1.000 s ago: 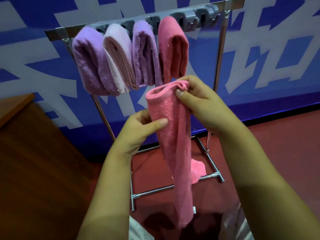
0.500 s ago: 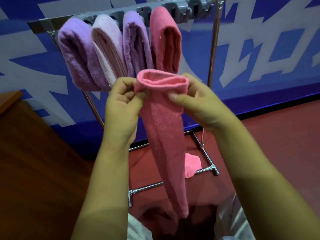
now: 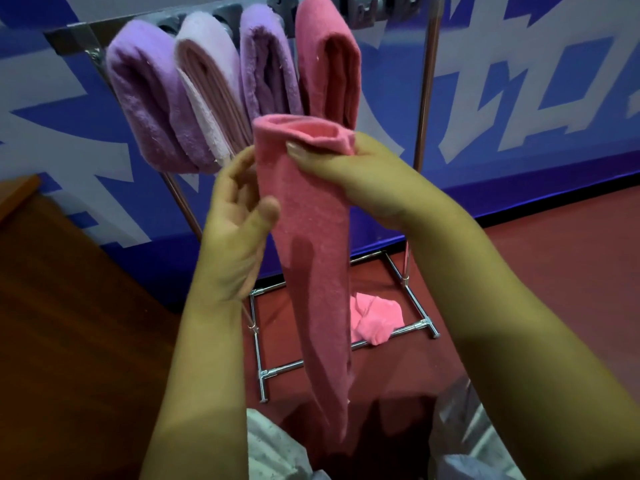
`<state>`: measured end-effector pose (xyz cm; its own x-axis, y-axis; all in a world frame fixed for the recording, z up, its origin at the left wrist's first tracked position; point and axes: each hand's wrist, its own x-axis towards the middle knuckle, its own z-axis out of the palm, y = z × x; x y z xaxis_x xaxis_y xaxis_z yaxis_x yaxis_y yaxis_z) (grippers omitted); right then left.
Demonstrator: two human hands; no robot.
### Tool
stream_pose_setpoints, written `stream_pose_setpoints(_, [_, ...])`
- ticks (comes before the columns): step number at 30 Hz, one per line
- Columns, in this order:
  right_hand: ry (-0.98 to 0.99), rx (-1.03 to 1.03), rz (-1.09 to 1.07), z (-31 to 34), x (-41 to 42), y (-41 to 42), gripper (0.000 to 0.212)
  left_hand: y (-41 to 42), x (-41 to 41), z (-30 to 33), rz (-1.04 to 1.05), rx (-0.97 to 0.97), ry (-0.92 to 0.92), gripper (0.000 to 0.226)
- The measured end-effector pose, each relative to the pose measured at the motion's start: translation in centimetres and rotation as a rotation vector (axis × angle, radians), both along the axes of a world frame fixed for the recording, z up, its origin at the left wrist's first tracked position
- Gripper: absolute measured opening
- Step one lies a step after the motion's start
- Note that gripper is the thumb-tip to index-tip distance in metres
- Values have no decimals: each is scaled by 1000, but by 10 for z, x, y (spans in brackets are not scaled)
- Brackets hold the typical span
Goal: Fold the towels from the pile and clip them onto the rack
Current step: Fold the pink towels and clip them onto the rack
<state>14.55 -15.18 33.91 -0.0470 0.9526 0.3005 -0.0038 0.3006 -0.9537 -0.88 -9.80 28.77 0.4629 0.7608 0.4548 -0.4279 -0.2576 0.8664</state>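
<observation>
Head view, left to right: a brown wooden surface (image 3: 69, 323) fills the near left. On the rack (image 3: 427, 98) at the far side, four folded towels hang side by side from the grey clips (image 3: 367, 10) along its top bar: a purple towel (image 3: 145, 98), a pale pink towel (image 3: 207, 88), a second purple towel (image 3: 265, 64) and a deep pink towel (image 3: 327, 60). At least two clips to the right of them look free, though the frame's top edge cuts them off.

In front, the left hand (image 3: 235, 230) is spread, fingers relaxed, thumb resting against the edge of the pink towel (image 3: 311, 237), which hangs in a long narrow fold. The right hand (image 3: 356, 174) pinches its rolled top edge, thumb in front, carrying the weight just below the clipped row.

Another pink cloth (image 3: 375, 320) lies crumpled on the red floor (image 3: 554, 254) inside the rack's base.

Four towels appear done; the one in hand still needs clipping, and the cloth on the floor probably remains.
</observation>
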Motion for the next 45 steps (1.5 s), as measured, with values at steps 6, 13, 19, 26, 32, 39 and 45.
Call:
stream_pose_setpoints(6, [142,-18,-44,13,-10,8,13,-9,-4,-65,-53,-242,418,57])
stream_pose_setpoints(13, [611,-179,-144,35,1,22,24,-27,15,-126,-240,-447,569,33])
stream_pose_setpoints(19, [831,-272,-86,34,20,26,34,-39,28,-145,-291,-496,583,28])
stream_pose_setpoints(26, [865,-275,85,36,42,27,44,-29,31,-149,-267,-545,561,31])
stream_pose_setpoints(32, [1097,-367,-131,20,94,74,73,-41,25,-161,-490,-577,805,33])
stream_pose_setpoints(39, [1152,-567,-426,-44,107,58,33,-32,10,-140,-578,-645,413,58])
stream_pose_setpoints(45, [1021,-792,-447,-119,80,34,31,-15,15,-70,-508,-431,267,51])
